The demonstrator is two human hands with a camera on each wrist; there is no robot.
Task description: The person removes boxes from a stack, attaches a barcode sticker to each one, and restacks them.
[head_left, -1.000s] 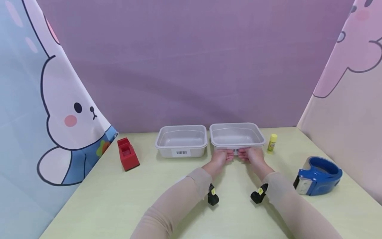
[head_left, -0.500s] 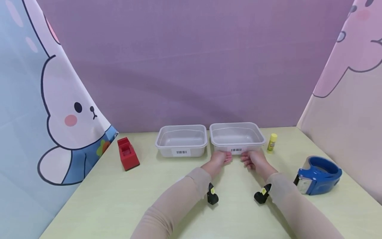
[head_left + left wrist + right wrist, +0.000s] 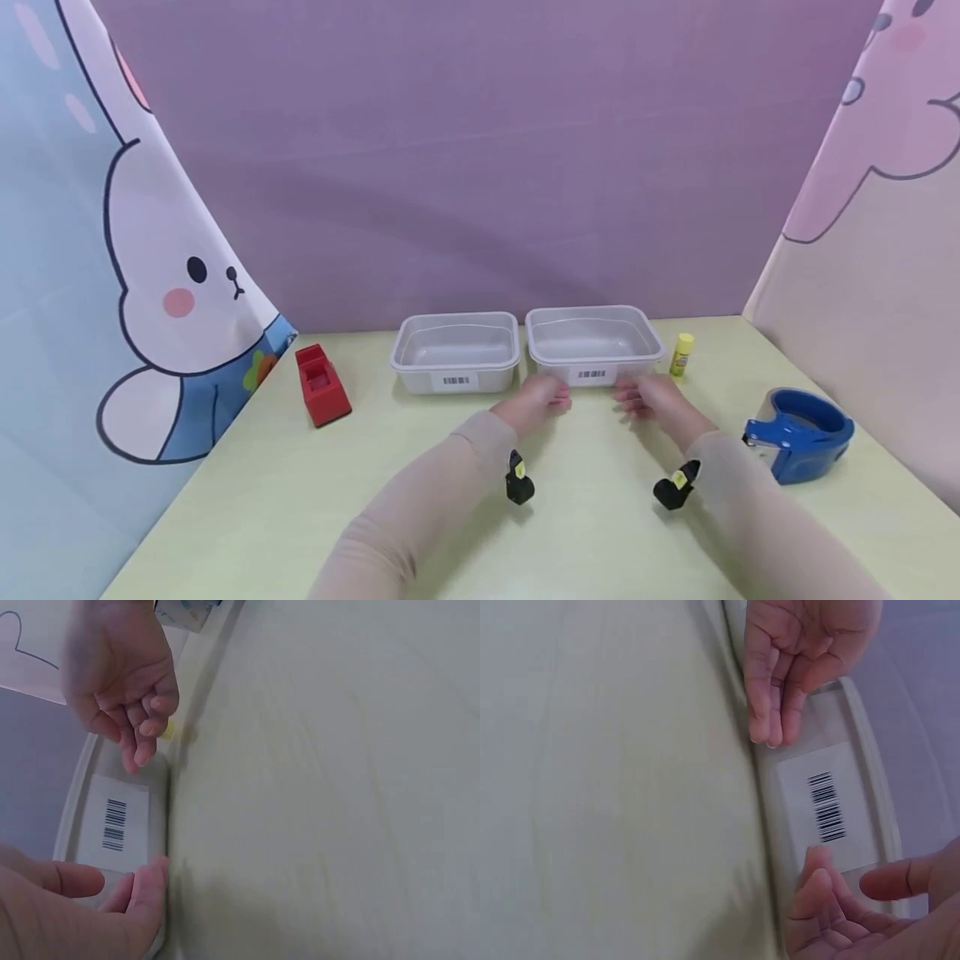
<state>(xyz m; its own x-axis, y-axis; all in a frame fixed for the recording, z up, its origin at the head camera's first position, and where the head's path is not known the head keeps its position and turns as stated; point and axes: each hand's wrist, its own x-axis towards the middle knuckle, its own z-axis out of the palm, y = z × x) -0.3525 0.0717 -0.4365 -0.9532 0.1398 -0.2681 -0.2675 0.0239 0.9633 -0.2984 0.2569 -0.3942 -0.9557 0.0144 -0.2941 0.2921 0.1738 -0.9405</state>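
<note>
Two pale grey plastic tubs stand side by side at the back of the table. A white barcode label (image 3: 592, 375) is on the front of the right tub (image 3: 595, 310). Close to that tub's front left corner is my left hand (image 3: 536, 399), its fingers relaxed and holding nothing. My right hand (image 3: 657, 401) is by the front right corner, fingers loosely bent with nothing in them. In the left wrist view the barcode (image 3: 114, 825) shows between the two hands. The left tub (image 3: 455, 382) carries a similar label.
On the left lies a red tape dispenser (image 3: 324, 390). A yellow glue stick (image 3: 681, 356) stands just right of the right tub. Farther right is a blue tape dispenser (image 3: 802, 437). A purple backdrop (image 3: 480, 167) rises behind the tubs.
Both hands have drawn apart from the middle of the right tub's front, the left hand leftward and the right hand rightward, uncovering the barcode label. The tubs look nearly unmoved.
</note>
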